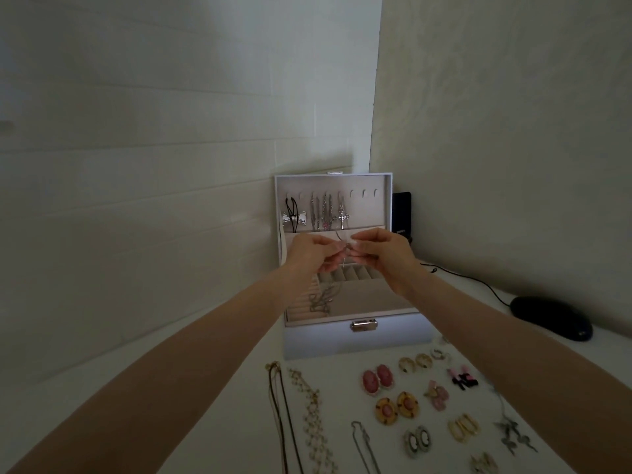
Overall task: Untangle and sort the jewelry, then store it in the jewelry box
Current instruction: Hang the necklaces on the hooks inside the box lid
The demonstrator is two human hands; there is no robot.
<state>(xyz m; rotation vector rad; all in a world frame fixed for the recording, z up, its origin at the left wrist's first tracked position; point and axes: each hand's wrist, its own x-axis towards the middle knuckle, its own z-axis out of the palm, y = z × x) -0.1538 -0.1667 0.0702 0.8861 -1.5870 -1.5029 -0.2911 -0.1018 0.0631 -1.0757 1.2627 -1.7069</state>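
Both hands are closed in a fine pinch: the left hand (309, 253) and the right hand (379, 251) each hold a part of the thin silver chain (321, 302) between thumb and fingertips, and the two pinches almost touch. Whether they hold a clasp, and whether it is open, I cannot tell; it is too small. The rest of the chain hangs from the pinch down into the tray of the open jewelry box (325, 340), where it lies in a loose heap. In my judgement the risk is there: a quick lift may pull the heap into a knot or catch it on the ring rolls. If one end slips, the chain falls back into the tray. Near the free hooks (364, 192) in the lid, it could also tangle with the cross necklace (342, 215) hanging beside them. The earrings (378, 379) wait on the table (232, 388)
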